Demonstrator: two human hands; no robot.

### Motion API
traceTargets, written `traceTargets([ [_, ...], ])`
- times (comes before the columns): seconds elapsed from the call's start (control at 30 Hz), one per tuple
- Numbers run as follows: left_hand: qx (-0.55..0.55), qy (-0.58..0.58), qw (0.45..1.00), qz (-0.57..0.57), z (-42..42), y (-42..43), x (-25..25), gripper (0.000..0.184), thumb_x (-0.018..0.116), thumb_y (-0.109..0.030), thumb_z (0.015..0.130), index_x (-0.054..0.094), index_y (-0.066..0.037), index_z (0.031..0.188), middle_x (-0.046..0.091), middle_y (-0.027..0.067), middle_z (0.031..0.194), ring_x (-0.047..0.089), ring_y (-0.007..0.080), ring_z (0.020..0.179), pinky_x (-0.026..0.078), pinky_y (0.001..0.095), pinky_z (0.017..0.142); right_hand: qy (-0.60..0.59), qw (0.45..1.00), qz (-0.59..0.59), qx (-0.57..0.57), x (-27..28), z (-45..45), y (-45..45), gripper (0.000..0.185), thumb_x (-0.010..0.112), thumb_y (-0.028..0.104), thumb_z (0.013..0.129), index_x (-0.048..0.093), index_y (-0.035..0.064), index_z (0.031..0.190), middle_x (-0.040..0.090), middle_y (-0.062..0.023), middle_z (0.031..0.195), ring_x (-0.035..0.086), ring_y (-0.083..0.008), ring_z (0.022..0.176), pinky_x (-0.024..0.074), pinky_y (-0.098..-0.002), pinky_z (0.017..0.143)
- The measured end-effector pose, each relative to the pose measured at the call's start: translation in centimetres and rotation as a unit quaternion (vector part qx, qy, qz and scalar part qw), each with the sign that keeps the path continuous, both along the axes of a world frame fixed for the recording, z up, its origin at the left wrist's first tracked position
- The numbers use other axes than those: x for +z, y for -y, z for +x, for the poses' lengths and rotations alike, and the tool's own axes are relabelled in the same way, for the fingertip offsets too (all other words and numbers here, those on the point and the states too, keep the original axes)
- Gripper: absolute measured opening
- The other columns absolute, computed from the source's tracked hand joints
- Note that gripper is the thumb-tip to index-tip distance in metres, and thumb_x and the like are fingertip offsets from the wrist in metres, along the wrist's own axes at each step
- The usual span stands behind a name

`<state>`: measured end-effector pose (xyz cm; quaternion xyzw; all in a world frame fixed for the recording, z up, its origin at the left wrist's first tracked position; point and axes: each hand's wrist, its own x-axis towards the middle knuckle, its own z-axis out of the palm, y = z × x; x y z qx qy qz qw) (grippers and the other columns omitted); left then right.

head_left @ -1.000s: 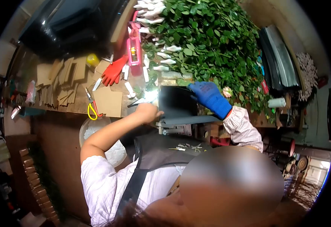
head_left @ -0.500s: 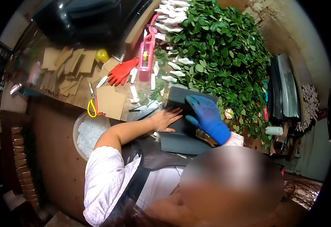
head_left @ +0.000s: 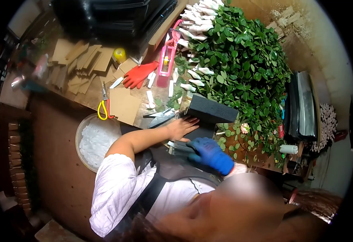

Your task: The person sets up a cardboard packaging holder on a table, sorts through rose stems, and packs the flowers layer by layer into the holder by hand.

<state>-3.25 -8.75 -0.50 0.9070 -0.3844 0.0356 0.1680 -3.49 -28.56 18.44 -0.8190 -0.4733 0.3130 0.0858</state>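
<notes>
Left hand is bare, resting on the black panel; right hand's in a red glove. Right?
Not quite, the glove color is wrong. The head view shows the right hand in a blue glove; the red glove lies on the table. The left hand is bare, resting on the black panel.
</notes>
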Motion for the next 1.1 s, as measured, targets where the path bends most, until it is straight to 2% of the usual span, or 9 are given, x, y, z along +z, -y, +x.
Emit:
traceTargets([
  [0.23,0.063,-0.047,0.976,-0.202,-1.8,-1.9,4.0,0.050,0.070,-0.022,0.081,0.062,-0.004,0.127,0.063,0.0176,0.128,0.058,0.0336,0.122,0.044,0.0439,0.104,-0.024,0.970,0.216,-0.105,1.3,-0.8,0.5,0.059,0.074,0.031,0.088,0.057,0.0053,0.138,0.059,-0.0204,0.136,0.059,-0.0341,0.125,0.0457,-0.0393,0.106],
  [0.27,0.129,0.052,0.952,-0.274,-2.8,-3.4,4.9,0.034,0.073,-0.009,0.075,0.066,-0.005,0.109,0.068,0.0124,0.100,0.064,0.0328,0.095,0.050,0.0446,0.085,-0.028,0.961,0.246,-0.122,3.0,-0.7,0.8,0.059,0.072,0.028,0.090,0.055,0.0030,0.141,0.056,-0.0197,0.143,0.057,-0.0322,0.130,0.0435,-0.0393,0.109],
  [0.33,0.310,0.239,0.881,-0.266,-4.5,-8.2,5.7,0.025,0.066,-0.005,0.080,0.065,-0.003,0.105,0.066,0.0134,0.096,0.061,0.0353,0.085,0.047,0.0469,0.076,-0.019,0.930,0.320,-0.179,4.3,-0.5,1.4,0.054,0.069,0.023,0.092,0.056,0.0033,0.141,0.058,-0.0164,0.142,0.058,-0.0306,0.127,0.0471,-0.0397,0.105],
  [0.43,0.606,0.270,0.747,-0.033,-6.9,-18.3,3.0,0.032,0.064,-0.016,0.087,0.062,0.000,0.115,0.059,0.0232,0.124,0.056,0.0408,0.110,0.043,0.0523,0.095,-0.013,0.901,0.358,-0.244,4.5,-0.5,2.0,0.045,0.065,0.016,0.093,0.061,0.0033,0.135,0.062,-0.0146,0.137,0.060,-0.0281,0.125,0.0479,-0.0381,0.103],
  [0.5,0.746,0.123,0.650,0.075,-8.8,-22.8,2.4,0.041,0.065,-0.026,0.089,0.061,0.000,0.121,0.055,0.0245,0.129,0.053,0.0416,0.119,0.044,0.0541,0.097,-0.009,0.896,0.354,-0.267,4.1,-0.4,1.9,0.042,0.067,0.016,0.092,0.063,0.0040,0.132,0.064,-0.0147,0.134,0.061,-0.0291,0.125,0.0468,-0.0390,0.106],
  [0.57,0.764,-0.091,0.637,0.039,-10.0,-25.6,3.1,0.041,0.066,-0.032,0.090,0.064,0.000,0.115,0.056,0.0238,0.123,0.052,0.0416,0.120,0.045,0.0545,0.095,0.028,0.908,0.349,-0.230,3.5,-0.4,1.6,0.041,0.067,0.014,0.092,0.064,0.0041,0.132,0.065,-0.0149,0.133,0.061,-0.0301,0.123,0.0474,-0.0395,0.105],
  [0.67,0.743,-0.164,0.649,0.020,-10.0,-28.4,1.3,0.046,0.067,-0.037,0.090,0.063,0.000,0.116,0.055,0.0234,0.123,0.051,0.0408,0.121,0.046,0.0552,0.093,0.022,0.917,0.340,-0.209,3.1,-1.0,1.1,0.042,0.067,0.013,0.093,0.062,0.0026,0.133,0.063,-0.0157,0.135,0.060,-0.0313,0.125,0.0460,-0.0404,0.106],
  [0.83,0.752,-0.038,0.658,-0.012,-10.3,-27.6,1.3,0.053,0.068,-0.046,0.089,0.062,0.000,0.114,0.055,0.0231,0.121,0.052,0.0411,0.117,0.047,0.0540,0.093,0.044,0.918,0.338,-0.203,3.4,-1.1,1.3,0.041,0.068,0.014,0.093,0.063,0.0036,0.133,0.064,-0.0149,0.135,0.060,-0.0307,0.125,0.0462,-0.0399,0.106],
  [1.1,0.737,-0.167,0.654,-0.031,-8.9,-28.7,2.2,0.068,0.076,-0.049,0.077,0.058,0.004,0.117,0.057,0.0297,0.122,0.058,0.0456,0.115,0.049,0.0487,0.097,0.062,0.920,0.333,-0.198,3.4,-1.2,1.4,0.039,0.069,0.014,0.091,0.065,0.0058,0.129,0.066,-0.0155,0.130,0.063,-0.0327,0.120,0.0499,-0.0401,0.102],
])
